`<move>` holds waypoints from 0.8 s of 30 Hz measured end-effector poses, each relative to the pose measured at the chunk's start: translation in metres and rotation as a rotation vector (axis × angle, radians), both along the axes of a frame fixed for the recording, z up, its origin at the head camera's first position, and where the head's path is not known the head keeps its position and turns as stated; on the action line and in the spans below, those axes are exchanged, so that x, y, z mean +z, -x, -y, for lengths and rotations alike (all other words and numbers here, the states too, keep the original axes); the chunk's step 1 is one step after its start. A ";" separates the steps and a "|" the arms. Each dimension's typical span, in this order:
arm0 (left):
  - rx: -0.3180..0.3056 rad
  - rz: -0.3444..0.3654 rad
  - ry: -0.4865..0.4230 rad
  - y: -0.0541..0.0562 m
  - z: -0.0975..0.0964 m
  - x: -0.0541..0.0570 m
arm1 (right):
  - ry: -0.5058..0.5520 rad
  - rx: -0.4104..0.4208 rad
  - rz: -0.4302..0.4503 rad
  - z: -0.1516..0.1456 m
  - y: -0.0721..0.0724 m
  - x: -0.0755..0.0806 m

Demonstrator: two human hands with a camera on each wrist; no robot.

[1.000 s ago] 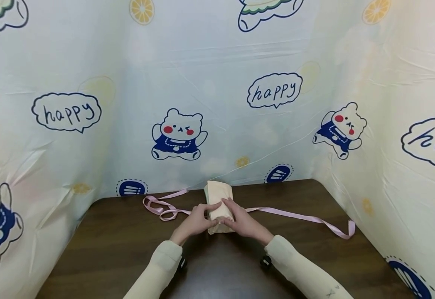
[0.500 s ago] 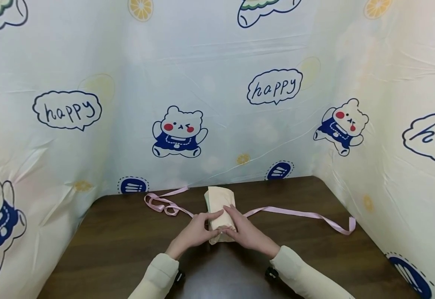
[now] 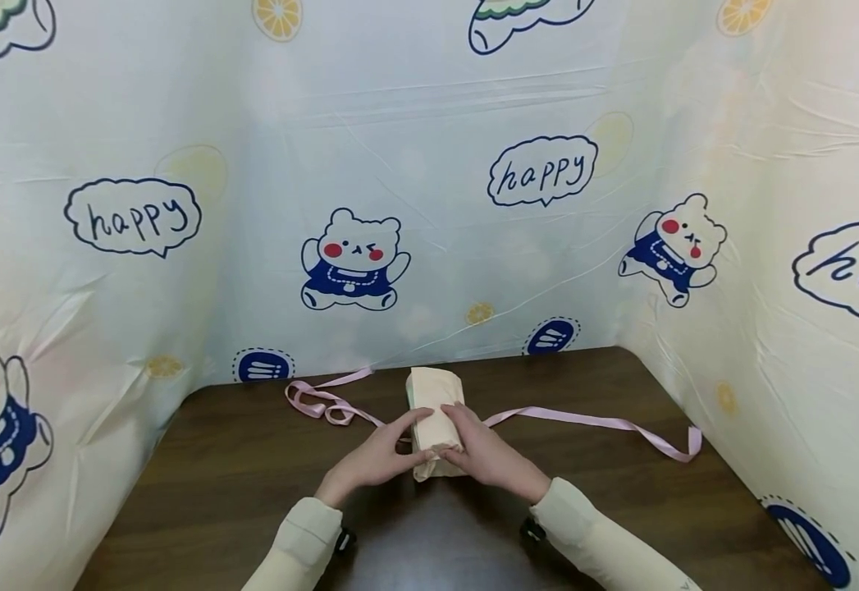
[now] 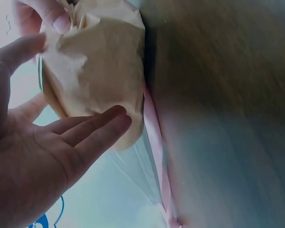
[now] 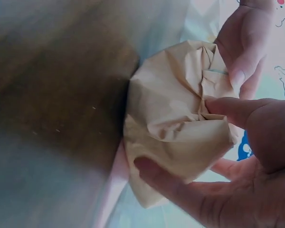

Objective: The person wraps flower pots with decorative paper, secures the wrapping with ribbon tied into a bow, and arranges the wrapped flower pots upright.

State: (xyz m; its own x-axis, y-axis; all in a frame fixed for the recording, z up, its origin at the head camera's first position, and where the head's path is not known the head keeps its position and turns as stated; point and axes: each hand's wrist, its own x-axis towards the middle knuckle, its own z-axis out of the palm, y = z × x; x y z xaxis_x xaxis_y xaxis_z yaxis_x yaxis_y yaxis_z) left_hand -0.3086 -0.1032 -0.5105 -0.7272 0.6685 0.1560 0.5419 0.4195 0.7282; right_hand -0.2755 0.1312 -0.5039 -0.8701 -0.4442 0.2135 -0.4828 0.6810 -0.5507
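You have drawn the one paper-wrapped package (image 3: 435, 390) slightly nearer yourself; it lies on the worktop (image 3: 252, 492), close to the back edge, between two hands; your left hand (image 3: 376, 455) has spread a little, fingers straight against its side; your right hand (image 3: 486, 451) grips it, thumb pressing the folded near end; pink ribbon (image 3: 606, 423) runs out both sides, one piece or two cannot be told, its right end near the worktop's right edge; two speech bubbles on the printed sheet (image 3: 429, 107) read "happy", a third is cut at "ha"; brown wood stretches before the package.
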 end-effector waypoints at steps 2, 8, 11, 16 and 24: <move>-0.006 0.021 -0.011 0.001 0.004 0.001 | -0.026 -0.012 -0.024 0.001 0.000 0.003; 0.062 0.038 -0.048 0.008 0.018 0.003 | -0.089 -0.070 -0.071 0.006 0.000 0.011; 0.111 0.046 -0.071 0.014 0.027 0.004 | -0.120 -0.090 -0.073 0.008 0.001 0.015; 0.177 0.028 -0.080 0.026 0.045 0.004 | -0.189 -0.085 -0.082 0.009 0.003 0.021; 0.311 -0.062 -0.073 0.056 0.082 0.005 | -0.417 -0.002 -0.197 0.014 0.001 0.024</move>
State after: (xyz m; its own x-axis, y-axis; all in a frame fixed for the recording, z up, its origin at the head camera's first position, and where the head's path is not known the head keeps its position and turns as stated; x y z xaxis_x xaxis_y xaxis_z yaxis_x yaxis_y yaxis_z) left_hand -0.3647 -0.1856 -0.5051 -0.8826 0.4010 0.2453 0.4398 0.5201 0.7322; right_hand -0.2760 0.1172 -0.4801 -0.8315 -0.5260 0.1786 -0.5496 0.8257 -0.1271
